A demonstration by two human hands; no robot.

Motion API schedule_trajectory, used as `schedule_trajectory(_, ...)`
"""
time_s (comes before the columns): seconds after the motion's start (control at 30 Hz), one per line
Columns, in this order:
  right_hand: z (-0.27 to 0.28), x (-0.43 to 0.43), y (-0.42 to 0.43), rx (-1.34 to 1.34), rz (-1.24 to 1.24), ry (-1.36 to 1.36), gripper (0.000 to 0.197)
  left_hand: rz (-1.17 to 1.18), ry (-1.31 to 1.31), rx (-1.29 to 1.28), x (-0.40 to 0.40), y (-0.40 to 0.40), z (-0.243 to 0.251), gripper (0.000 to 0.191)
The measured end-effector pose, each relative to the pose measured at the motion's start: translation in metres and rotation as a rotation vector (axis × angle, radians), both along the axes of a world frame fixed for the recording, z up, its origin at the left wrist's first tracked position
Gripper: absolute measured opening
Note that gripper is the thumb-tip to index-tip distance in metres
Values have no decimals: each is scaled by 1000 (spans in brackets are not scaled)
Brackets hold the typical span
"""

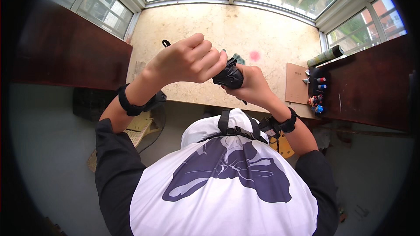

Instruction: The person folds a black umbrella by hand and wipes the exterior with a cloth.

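A bundled black item, perhaps a folded umbrella (229, 75), is held above the stone windowsill ledge (210, 23). My right hand (254, 83) is closed around its lower right part. My left hand (193, 59) is curled at its upper left, the back of the hand to the camera, and its fingers hide part of the item. A small black loop (166, 43) sticks out beyond the left hand's wrist side; what it joins is hidden. Just behind the item a piece of grey-green material (239, 59) shows.
At the right of the ledge lies a brown notebook (296, 83), beside small figurines (315, 101) and small red and blue capped items (321, 80). A patterned cylinder with a black end (325, 56) lies behind them. Dark red wooden panels flank both sides; barred windows stand behind.
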State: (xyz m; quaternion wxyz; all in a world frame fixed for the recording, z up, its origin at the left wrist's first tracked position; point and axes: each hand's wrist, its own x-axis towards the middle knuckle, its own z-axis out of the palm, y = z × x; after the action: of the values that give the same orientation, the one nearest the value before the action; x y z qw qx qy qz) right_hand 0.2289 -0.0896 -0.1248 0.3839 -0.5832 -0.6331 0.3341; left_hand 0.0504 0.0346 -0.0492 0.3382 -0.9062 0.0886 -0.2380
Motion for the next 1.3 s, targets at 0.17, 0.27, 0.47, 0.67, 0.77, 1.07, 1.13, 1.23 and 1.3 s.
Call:
schedule_trajectory(0.17, -7, 18, 5, -215, 150, 352, 19, 111, -544, -390, 7, 8, -4, 35)
schedule_trajectory(0.27, 0, 19, 7, -207, 63, 404, 19, 148, -1110, -1266, 3, -13, -34, 53)
schedule_trajectory(0.47, 5, -4, 13, 158, -222, 323, 20, 47, -716, -1849, 38, -74, -87, 83)
schedule_trajectory(0.67, -3, -37, 13, 358, -512, -264, 12, 1, -1034, -2280, 66, -82, -73, 76)
schedule_trajectory(0.77, -9, -44, 15, 480, -512, -417, 8, 9, -1096, -2386, 66, -80, -61, 65)
schedule_trajectory(1.07, 12, -25, -2, 107, 42, 24, 86, -47, -1345, -2390, 35, -52, -70, 29)
schedule_trajectory(1.13, 19, -5, -4, 19, 174, 68, 81, -76, -1274, -2520, 24, -44, -63, 30)
schedule_trajectory(1.23, 13, 22, 0, -89, 284, 81, 62, -103, -1169, -2697, 9, -36, -59, 30)
schedule_trajectory(1.3, 8, 36, 5, -202, 386, 156, 53, -117, -1115, -2756, 4, -34, -58, 31)
